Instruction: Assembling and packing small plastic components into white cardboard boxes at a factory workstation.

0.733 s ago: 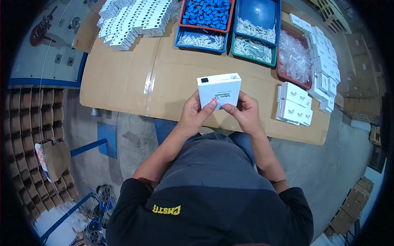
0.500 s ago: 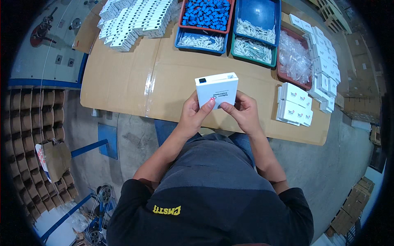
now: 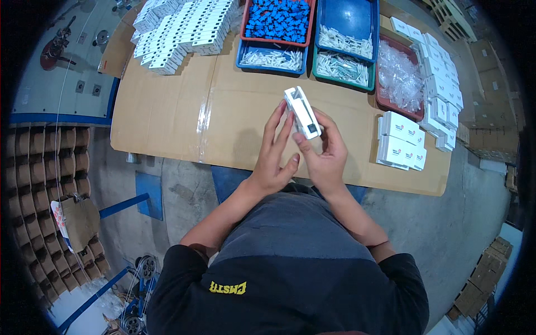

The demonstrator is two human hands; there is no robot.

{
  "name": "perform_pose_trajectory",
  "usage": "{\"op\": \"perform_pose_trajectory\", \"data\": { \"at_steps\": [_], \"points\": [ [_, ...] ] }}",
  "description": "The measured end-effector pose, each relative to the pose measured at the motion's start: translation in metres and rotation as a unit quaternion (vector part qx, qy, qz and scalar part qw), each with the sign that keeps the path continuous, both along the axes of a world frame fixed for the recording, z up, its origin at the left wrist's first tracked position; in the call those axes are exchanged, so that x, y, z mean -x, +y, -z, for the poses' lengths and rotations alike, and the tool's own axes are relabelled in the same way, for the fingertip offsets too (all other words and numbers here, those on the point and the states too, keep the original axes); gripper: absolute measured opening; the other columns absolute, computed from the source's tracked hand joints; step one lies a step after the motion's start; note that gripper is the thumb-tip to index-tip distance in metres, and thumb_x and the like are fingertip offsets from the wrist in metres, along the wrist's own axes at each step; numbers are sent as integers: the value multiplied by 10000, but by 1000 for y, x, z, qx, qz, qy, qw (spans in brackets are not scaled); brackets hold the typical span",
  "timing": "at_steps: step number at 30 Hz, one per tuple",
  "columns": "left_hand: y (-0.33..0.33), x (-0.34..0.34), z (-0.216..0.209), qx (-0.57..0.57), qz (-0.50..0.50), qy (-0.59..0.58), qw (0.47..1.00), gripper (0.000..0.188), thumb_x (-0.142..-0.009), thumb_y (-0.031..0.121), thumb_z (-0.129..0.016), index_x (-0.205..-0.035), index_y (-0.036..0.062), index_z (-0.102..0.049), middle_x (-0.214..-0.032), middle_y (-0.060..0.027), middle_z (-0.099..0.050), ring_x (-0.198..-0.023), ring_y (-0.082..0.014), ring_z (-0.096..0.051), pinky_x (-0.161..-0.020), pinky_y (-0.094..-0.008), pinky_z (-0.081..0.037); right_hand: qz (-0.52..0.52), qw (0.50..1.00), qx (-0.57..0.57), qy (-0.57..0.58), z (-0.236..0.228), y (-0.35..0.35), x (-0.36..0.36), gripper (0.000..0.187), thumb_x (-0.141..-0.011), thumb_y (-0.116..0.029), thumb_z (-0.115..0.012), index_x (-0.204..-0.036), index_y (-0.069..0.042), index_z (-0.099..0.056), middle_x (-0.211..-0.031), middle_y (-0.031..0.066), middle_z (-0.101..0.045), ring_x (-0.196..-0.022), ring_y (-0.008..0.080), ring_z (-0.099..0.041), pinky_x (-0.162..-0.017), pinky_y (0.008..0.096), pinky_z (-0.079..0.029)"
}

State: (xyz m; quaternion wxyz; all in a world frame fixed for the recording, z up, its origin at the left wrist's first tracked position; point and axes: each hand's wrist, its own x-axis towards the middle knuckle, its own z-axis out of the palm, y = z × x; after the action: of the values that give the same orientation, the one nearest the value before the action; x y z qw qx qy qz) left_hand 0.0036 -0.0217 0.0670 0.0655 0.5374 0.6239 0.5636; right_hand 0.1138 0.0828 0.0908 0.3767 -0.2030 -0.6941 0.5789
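A thin white plastic case (image 3: pixel 303 113) is tipped up on edge above the cardboard, showing its narrow side with a slot and a small dark square at the near end. My right hand (image 3: pixel 325 159) grips it, thumb at the near end and fingers along the right side. Stretched out and spread, the fingers of my left hand (image 3: pixel 273 162) reach up beside the case's left face, the tips at or close to it. The left thumb stands apart from the case.
Rows of white cases (image 3: pixel 192 28) lie at the far left. Trays hold blue plastic pieces (image 3: pixel 278 21), slim white pieces (image 3: pixel 273 59) and clear plastic bags (image 3: pixel 399 75). Stacked white cases (image 3: pixel 444 84) and a smaller printed group (image 3: pixel 400 142) lie on the right of the cardboard-covered table (image 3: pixel 162 106).
The case has turned from its printed broad face to its narrow edge. My left hand has loosened and its fingers have straightened, while the right keeps its grip.
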Motion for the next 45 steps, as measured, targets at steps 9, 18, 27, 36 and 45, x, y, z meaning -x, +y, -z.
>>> {"op": "perform_pose_trajectory", "data": {
  "at_steps": [9,18,27,36,45],
  "points": [
    [-8,12,5,-16,45,-412,910,466,-991,168,-753,-1403,19,-592,-1390,-108,-594,-1259,-209,-584,-1098,-357,-454,-171,977,118,43,1,36,-24,370,-969,42,-656,-1339,56,-639,-1313,134,-627,-1225,224,-607,-1073,340,-470],
    [-12,19,-15,1,24,-174,984,335,-875,17,-825,-1187,8,-703,-1164,-92,-676,-1146,-201,-650,-975,-337,-529,-170,979,-94,-67,-36,40,-16,426,-868,-34,-802,-1281,-18,-697,-1251,128,-694,-1180,237,-672,-977,345,-529],
    [-12,7,-7,-59,39,-346,936,355,-809,-23,-865,-1136,35,-740,-1174,-96,-660,-1123,-201,-653,-969,-333,-545,-187,978,-90,-26,-24,39,-15,348,-830,-52,-847,-1159,-20,-737,-1126,125,-752,-1054,245,-730,-898,337,-565],
    [-11,7,-7,-66,36,-302,950,330,-819,-16,-860,-1122,39,-742,-1168,-98,-662,-1127,-201,-654,-972,-335,-548,-180,978,-106,-23,-25,40,-15,327,-840,-59,-843,-1145,-7,-739,-1127,143,-761,-1089,264,-728,-944,358,-562],
    [-9,13,-2,-117,88,-396,906,327,-872,23,-827,-1170,37,-693,-1204,-94,-672,-1163,-215,-660,-1016,-350,-551,-152,988,-33,1,-28,33,-12,450,-801,-76,-874,-1228,-41,-737,-1181,124,-743,-1105,244,-716,-931,354,-563]
  ]
}}
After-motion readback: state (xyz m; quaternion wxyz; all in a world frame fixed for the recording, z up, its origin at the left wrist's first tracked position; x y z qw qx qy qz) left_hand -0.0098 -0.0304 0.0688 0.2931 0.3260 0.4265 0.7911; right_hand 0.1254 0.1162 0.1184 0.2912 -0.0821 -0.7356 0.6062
